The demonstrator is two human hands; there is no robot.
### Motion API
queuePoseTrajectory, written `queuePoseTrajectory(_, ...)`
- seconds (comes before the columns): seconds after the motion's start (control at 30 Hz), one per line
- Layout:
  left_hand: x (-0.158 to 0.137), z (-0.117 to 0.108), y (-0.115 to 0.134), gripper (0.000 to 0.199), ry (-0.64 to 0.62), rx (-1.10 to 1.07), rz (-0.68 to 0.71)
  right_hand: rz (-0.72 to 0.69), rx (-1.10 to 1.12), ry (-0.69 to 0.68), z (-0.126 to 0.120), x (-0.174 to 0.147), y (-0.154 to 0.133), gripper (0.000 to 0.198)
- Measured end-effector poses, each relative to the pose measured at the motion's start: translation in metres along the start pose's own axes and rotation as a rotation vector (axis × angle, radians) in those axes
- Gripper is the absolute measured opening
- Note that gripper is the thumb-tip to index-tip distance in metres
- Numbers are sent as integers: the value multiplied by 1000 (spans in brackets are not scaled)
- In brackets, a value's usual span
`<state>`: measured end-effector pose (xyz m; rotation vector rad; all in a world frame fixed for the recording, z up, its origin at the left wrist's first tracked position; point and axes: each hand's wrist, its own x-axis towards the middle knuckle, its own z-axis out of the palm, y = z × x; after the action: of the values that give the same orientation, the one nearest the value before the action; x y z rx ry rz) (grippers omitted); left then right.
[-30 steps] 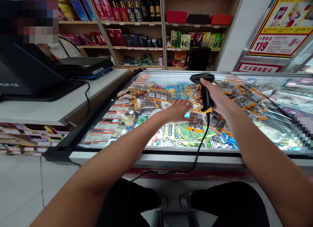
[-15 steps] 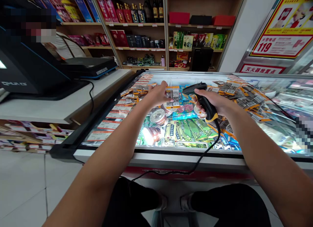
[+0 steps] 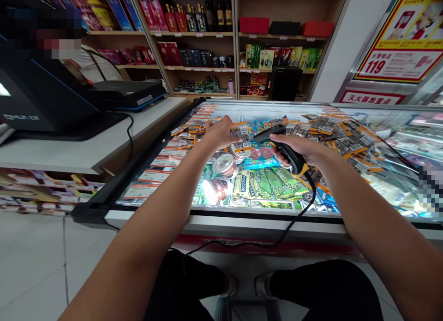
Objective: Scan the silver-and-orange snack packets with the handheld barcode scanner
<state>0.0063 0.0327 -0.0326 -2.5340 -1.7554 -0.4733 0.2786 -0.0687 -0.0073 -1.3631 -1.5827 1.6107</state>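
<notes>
In my right hand [image 3: 294, 148] is a black and yellow barcode scanner [image 3: 289, 155], fingers wrapped round its handle and its head pointing left. My left hand [image 3: 221, 133] pinches a small snack packet [image 3: 244, 135] with orange edges and a barcode facing up. The scanner head is just right of this packet, apart from it. Both hands are above the glass top of a chest freezer [image 3: 263, 216]. To the left lie several similar packets [image 3: 194, 127], and a larger spread of packets [image 3: 349, 132] covers the right side of the glass.
Through the glass show ice cream tubs [image 3: 224, 165] and green ice pop wrappers [image 3: 272, 182]. The scanner cable [image 3: 294, 219] hangs over the front edge. A counter [image 3: 148, 127] at left bears a black scale [image 3: 128, 92]. A person [image 3: 98, 65] is behind it, before stocked shelves [image 3: 194, 68].
The scanner in my right hand has shifted slightly left and down, closer to the packet. The packet in my left hand has tilted a little.
</notes>
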Motion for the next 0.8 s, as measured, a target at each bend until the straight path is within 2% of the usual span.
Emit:
queuePoseTrajectory(0.1,-3,-2,4,69,59,70,3,-36,-10,25,-1,1,0,50)
queuePoseTrajectory(0.13,-5,-2,7,67,84,91,35,-61,-5,67,-2,2,0,49)
queuePoseTrajectory(0.2,-8,-2,14,59,85,101,181,-132,-26,238,-7,6,3,48)
queuePoseTrajectory(0.3,-10,6,24,46,-51,66,447,-231,-198,569,-16,14,10,49)
queuePoseTrajectory(0.37,-9,14,27,43,-133,82,505,-242,-345,652,-22,18,14,52)
queuePoseTrajectory(0.43,-8,20,26,43,-145,129,474,-191,-467,627,-25,20,17,56)
queuePoseTrajectory(0.57,-6,20,14,41,-92,220,338,-95,-597,472,-22,18,18,62)
queuePoseTrajectory(0.7,-6,14,3,42,-79,294,204,-136,-597,386,-18,13,16,59)
queuePoseTrajectory(0.8,-7,11,4,46,-44,273,178,-198,-580,299,-12,11,15,54)
